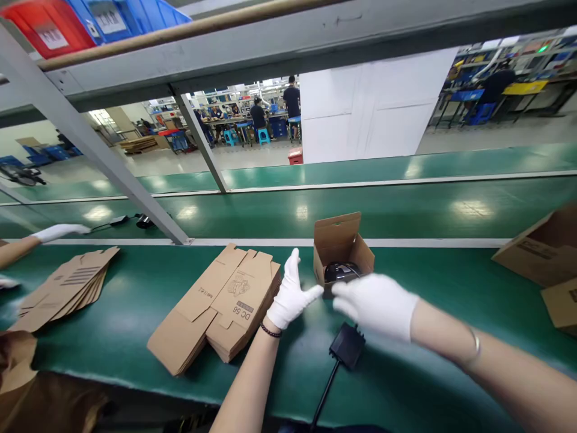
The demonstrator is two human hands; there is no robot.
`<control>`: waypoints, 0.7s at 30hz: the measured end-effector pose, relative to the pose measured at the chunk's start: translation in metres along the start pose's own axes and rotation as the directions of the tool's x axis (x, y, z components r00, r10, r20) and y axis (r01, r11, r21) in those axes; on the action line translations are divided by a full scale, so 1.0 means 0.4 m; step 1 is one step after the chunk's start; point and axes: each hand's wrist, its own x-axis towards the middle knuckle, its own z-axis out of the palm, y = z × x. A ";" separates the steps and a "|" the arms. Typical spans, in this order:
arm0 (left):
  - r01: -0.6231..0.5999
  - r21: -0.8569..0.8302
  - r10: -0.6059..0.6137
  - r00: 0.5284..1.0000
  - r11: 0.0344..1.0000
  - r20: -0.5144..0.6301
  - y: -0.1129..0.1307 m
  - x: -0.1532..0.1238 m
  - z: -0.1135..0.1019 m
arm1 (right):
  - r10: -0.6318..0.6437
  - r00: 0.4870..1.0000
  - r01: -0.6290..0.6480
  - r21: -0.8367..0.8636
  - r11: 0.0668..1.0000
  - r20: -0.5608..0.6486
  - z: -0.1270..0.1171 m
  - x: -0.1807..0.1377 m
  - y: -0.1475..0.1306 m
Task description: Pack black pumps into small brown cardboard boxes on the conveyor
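Note:
My left hand point(293, 294), in a white glove, is open with thumb and fingers spread. It hovers between a stack of flattened cardboard boxes point(238, 288) and an open cardboard box point(366, 255). Inside that box lies a glossy black device point(338, 270) with a black cable; its lower part is hidden. My right hand point(378, 305), also gloved, is at the box's near right side, its slightly blurred fingers stretched out toward the left. Below it a black power adapter point(347, 346) rests on the green work surface, its cord running toward me. The right hand covers part of the cable.
Another person's gloved hand point(63, 231) reaches over the belt at left, near more flattened boxes point(67, 282). Open cardboard boxes point(541, 249) stand at right. A slanted metal post point(135, 198) and an overhead shelf with blue bins point(130, 18) frame the bench.

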 end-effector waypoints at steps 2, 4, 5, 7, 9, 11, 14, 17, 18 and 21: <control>-0.049 0.041 0.055 0.987 0.998 -0.152 0.046 -0.010 -0.014 | 0.039 0.986 -0.051 0.069 0.996 0.163 0.078 -0.036 -0.055; -0.120 0.152 0.159 0.946 0.981 -0.282 0.107 -0.009 -0.017 | 0.096 0.973 -0.115 0.079 0.990 0.212 0.146 -0.043 -0.099; -0.177 0.215 0.237 0.925 0.960 -0.297 0.140 -0.004 -0.016 | 0.132 0.969 -0.151 0.078 0.986 0.208 0.171 -0.040 -0.113; -0.334 0.308 0.398 0.901 0.891 -0.172 0.201 0.020 -0.007 | 0.199 0.967 -0.213 0.071 0.975 0.160 0.199 -0.031 -0.124; -0.462 0.351 0.454 0.884 0.814 0.112 0.246 0.062 0.009 | 0.226 0.970 -0.231 0.050 0.972 0.090 0.212 -0.033 -0.118; -0.463 0.447 0.279 0.864 0.765 0.419 0.269 0.121 0.034 | 0.196 0.980 -0.196 0.016 0.980 0.024 0.228 -0.049 -0.100; -0.395 0.638 -0.126 0.780 0.661 0.613 0.272 0.206 0.077 | 0.104 0.990 -0.106 -0.012 0.994 -0.096 0.289 -0.087 -0.040; -0.445 0.698 -0.282 0.690 0.561 0.666 0.264 0.255 0.102 | 0.038 0.932 -0.054 -0.032 0.998 -0.361 0.392 -0.123 0.074; -0.467 0.710 -0.317 0.667 0.527 0.674 0.262 0.260 0.104 | 0.045 0.874 -0.075 -0.042 0.996 -0.485 0.426 -0.132 0.119; -0.527 0.727 -0.393 0.615 0.440 0.684 0.264 0.258 0.100 | 0.088 0.685 -0.167 -0.039 0.985 -0.723 0.495 -0.144 0.236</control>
